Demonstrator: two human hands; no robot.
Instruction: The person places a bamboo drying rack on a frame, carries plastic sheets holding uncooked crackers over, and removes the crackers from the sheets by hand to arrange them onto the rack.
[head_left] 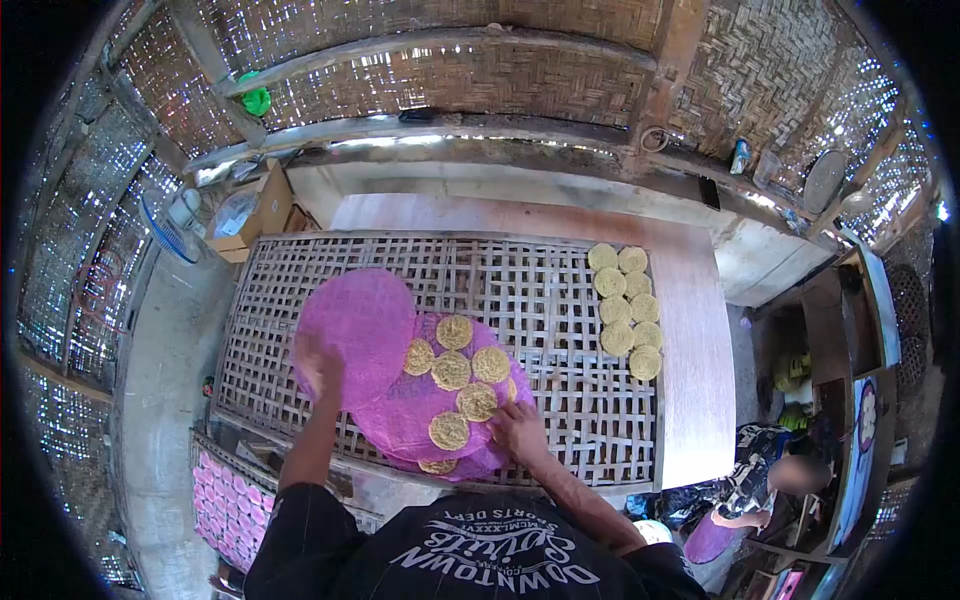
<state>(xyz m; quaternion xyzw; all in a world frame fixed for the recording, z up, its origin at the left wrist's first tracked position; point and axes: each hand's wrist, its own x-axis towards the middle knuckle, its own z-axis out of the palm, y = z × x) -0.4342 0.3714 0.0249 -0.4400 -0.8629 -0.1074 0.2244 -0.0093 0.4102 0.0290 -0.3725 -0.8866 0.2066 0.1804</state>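
My left hand [318, 370], blurred by motion, is at the left edge of a round pink mesh sheet [358, 325]. Its fingers are too smeared to show their grip. A second pink mesh piece [385, 425] lies to the right, partly overlapped by the first. Several flat, round, yellowish discs of food rest on it, including one in the middle [451, 370] and one closer to me [449, 431]. At the mesh's right edge, my right hand [520, 432] has its fingers drawn together beside a disc [477, 402]; what they pinch is hidden.
A woven bamboo rack [560, 300] lies under everything, with more yellowish discs [617, 310] in two columns at its right. A fan [172, 222] and a cardboard box [255, 215] stand at the left. Another person [755, 470] is at the lower right.
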